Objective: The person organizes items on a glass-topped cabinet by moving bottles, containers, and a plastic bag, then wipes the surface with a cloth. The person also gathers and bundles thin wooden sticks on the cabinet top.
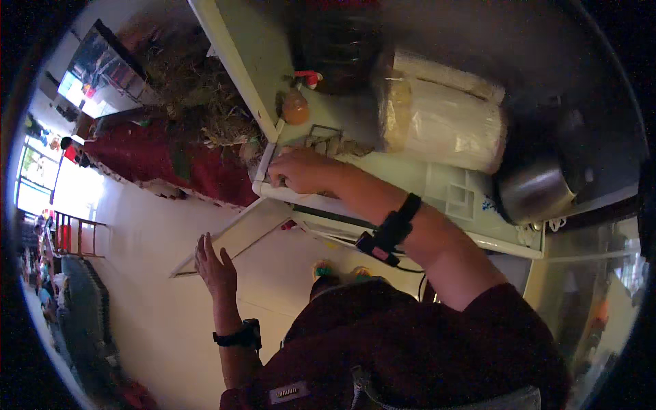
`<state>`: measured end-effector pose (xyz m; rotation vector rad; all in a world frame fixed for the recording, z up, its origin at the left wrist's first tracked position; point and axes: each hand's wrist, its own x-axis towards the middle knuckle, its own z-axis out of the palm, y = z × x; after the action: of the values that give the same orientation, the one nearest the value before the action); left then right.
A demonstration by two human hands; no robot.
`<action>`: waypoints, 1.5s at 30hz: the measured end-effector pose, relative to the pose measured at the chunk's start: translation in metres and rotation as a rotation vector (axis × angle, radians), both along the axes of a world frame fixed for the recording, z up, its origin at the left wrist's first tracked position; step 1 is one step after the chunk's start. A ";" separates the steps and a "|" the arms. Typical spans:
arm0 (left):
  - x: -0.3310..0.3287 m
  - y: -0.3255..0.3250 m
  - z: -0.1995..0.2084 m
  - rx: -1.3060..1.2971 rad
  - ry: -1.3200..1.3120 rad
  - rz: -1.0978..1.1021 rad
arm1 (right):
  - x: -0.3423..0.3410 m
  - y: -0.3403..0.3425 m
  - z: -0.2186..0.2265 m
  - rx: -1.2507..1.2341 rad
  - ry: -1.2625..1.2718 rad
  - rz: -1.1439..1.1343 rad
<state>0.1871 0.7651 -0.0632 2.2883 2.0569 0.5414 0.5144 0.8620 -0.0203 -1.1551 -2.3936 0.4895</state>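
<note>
My right hand (304,171) rests at the near left corner of a pale-topped white cabinet (383,171). Its fingers are curled down by the white edge, and whatever they may hold is hidden. My left hand (219,268) is raised lower down on the left, fingers stretched out and holding nothing. Its fingertips overlap the edge of a white cabinet door (236,236) that stands out from the front; whether they touch it I cannot tell. Just beyond my right hand sit a small wire frame (324,137) and an orange rounded object (296,107).
Across the cabinet top lie a clear plastic-wrapped package (444,126), a shiny metal pot (536,191) and a small red-and-white figure (309,78). To the left, dry plant stems (198,96) are heaped by a red cloth (150,154). A wooden chair (78,234) stands farther off.
</note>
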 end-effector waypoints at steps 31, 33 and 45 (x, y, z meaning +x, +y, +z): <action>-0.010 -0.043 0.010 0.046 0.110 -0.057 | 0.066 -0.024 0.019 -0.391 0.198 0.448; -0.014 -0.040 0.012 0.053 0.177 0.007 | 0.072 -0.017 0.030 -0.356 0.414 0.478; -0.046 -0.048 0.016 -0.134 0.209 0.001 | 0.068 -0.031 0.017 -0.086 -0.292 0.237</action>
<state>0.1416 0.7166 -0.0470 2.3538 2.1079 0.1634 0.5822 0.8309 -0.0035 -1.0428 -2.8070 0.5355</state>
